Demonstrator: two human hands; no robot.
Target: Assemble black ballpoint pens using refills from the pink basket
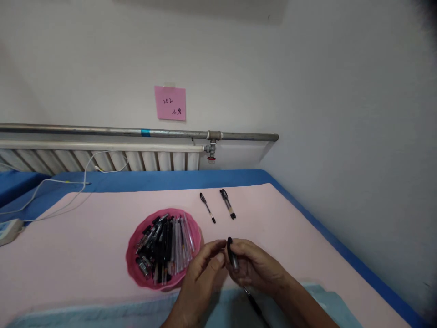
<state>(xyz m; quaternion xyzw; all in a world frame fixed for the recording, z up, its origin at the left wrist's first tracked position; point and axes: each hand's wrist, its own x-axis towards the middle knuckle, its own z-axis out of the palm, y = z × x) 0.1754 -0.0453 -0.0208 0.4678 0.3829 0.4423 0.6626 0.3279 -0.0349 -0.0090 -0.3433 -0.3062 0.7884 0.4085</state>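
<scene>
My right hand (254,264) is closed around a black pen cap (232,255) with a clip and a clear lower part, pinched between thumb and fingers. Close by on its left is my left hand (205,273), fingers bent and thumb a little apart from the forefinger, its fingertips near the cap. Nothing shows in it. Below my right hand a dark pen barrel (254,304) with a metallic tip slants down; whether the hand grips it I cannot tell. Left of my hands stands a pink scalloped bowl (131,269) full of black caps, dark pen parts and clear tubes (179,246).
Beyond my hands, a single pen (207,207) and a small group of pens (227,203) lie on the pink sheet (92,255). A light blue cloth (102,316) runs along the near edge. White cables (83,182) and a power strip (10,231) are at left.
</scene>
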